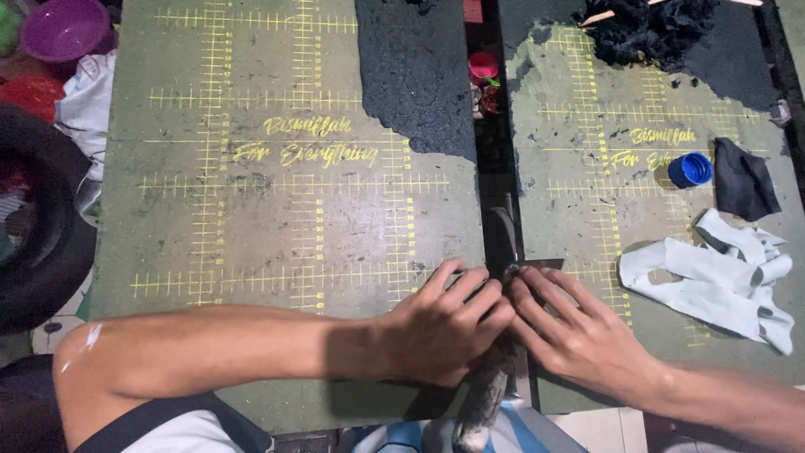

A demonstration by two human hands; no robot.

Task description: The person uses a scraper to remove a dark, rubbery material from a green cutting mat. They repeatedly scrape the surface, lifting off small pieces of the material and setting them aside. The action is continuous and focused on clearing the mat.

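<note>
My left hand (444,323) and my right hand (574,323) lie flat side by side near the front edge, fingertips meeting over the gap between two green cutting mats. Both press down on a dark flat piece (549,265) whose corner shows just beyond my right fingers. A dark narrow tool or strip (503,231) runs along the gap beyond the fingers. Under my hands a grey-white handle-like object (482,403) pokes out toward me. What lies beneath the palms is hidden.
The left mat (251,210) and right mat (587,168) have yellow grid lines and worn black patches. White cut pieces (713,285), a dark cloth piece (742,180) and a blue cap (690,169) lie at right. Black scraps (646,29) sit at the far edge. A purple bowl (63,29) and black tyre (38,243) are at left.
</note>
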